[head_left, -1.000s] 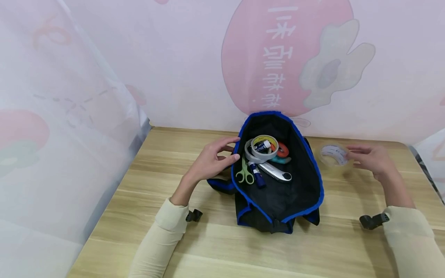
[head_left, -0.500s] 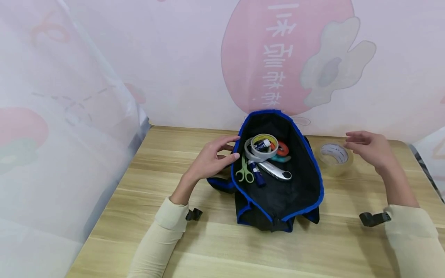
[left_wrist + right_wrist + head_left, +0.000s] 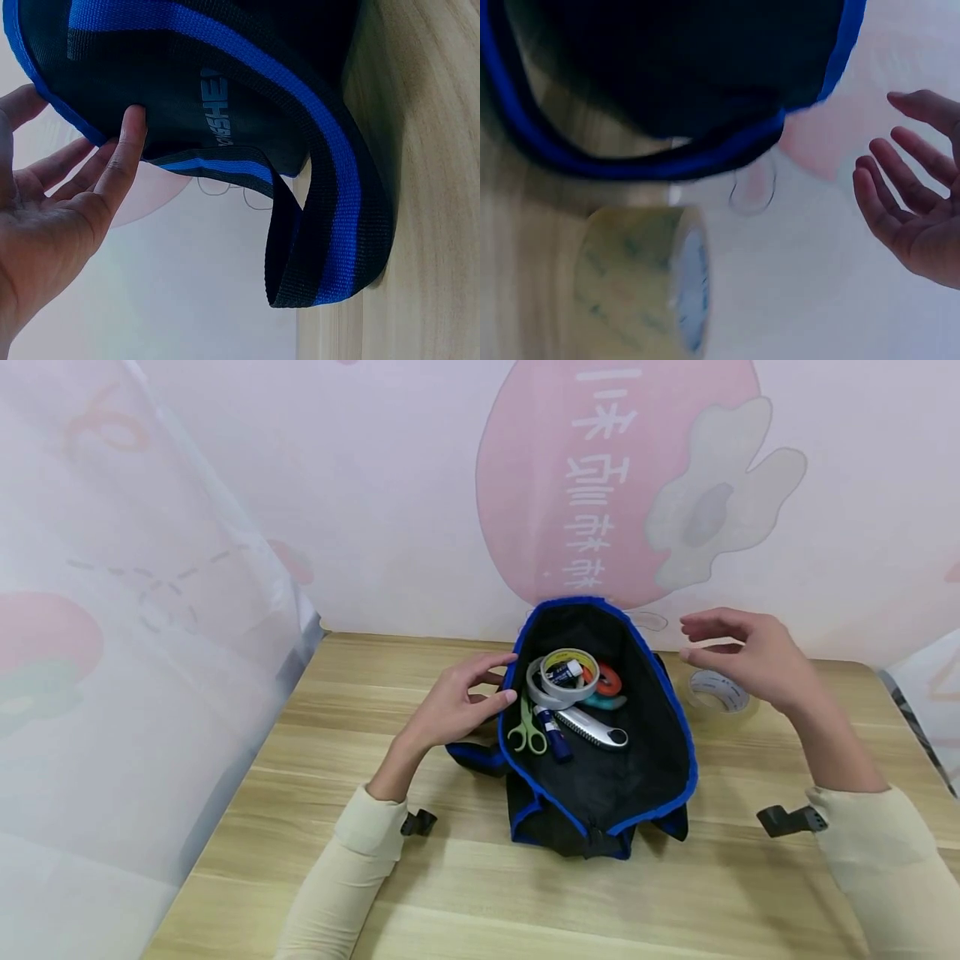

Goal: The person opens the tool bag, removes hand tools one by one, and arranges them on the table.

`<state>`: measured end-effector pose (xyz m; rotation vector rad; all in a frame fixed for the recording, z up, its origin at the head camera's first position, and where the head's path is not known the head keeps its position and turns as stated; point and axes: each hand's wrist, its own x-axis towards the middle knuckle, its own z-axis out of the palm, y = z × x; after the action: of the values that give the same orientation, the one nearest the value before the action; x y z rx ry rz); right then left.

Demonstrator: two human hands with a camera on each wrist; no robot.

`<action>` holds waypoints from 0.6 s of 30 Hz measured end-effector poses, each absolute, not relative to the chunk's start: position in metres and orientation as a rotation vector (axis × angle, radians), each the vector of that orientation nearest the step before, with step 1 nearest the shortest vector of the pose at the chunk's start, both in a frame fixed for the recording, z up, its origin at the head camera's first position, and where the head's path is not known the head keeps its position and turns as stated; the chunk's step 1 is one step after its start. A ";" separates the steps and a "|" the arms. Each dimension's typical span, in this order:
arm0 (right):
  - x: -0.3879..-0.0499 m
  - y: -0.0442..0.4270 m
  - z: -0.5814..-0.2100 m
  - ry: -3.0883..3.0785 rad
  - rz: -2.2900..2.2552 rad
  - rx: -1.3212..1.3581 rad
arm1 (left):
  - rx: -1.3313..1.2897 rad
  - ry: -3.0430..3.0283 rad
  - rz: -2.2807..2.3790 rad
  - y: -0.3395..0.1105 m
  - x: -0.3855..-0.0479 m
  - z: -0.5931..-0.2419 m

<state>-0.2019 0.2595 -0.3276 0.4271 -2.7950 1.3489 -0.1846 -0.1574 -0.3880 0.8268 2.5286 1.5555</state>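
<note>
A black bag with blue trim stands open-topped on the table. My left hand rests lightly against its left rim, fingers loosely spread. In the left wrist view, fingertips touch the bag's side beside a blue-striped strap. Inside the bag lie green-handled scissors, a blue glue stick, a silver utility knife and stacked tape rolls. My right hand is in the air, holding nothing, partly covering a clear packing tape roll right of the bag.
The wooden table meets a printed cloth backdrop behind the bag. Another cloth hangs along the left side. In the bag are also an orange ring-shaped item and a teal item, partly hidden.
My right hand has let go of the clear packing tape roll, lifted, and moved left towards the bag. The tape roll stays on the table. My left hand has not moved.
</note>
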 end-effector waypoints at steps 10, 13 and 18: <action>-0.212 0.207 -0.313 -2.842 1.126 0.889 | 0.838 2.524 1.563 -0.157 -0.184 -0.387; -0.216 0.198 -0.312 -2.849 1.100 0.947 | 0.838 2.521 1.566 -0.157 -0.183 -0.386; -0.220 0.186 -0.313 -2.851 1.120 0.988 | 0.827 2.528 1.559 -0.157 -0.182 -0.384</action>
<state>-0.2203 0.1858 -0.3134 0.9880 -2.8513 1.1201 -0.1821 -0.1565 -0.3838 0.8271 2.5277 1.5589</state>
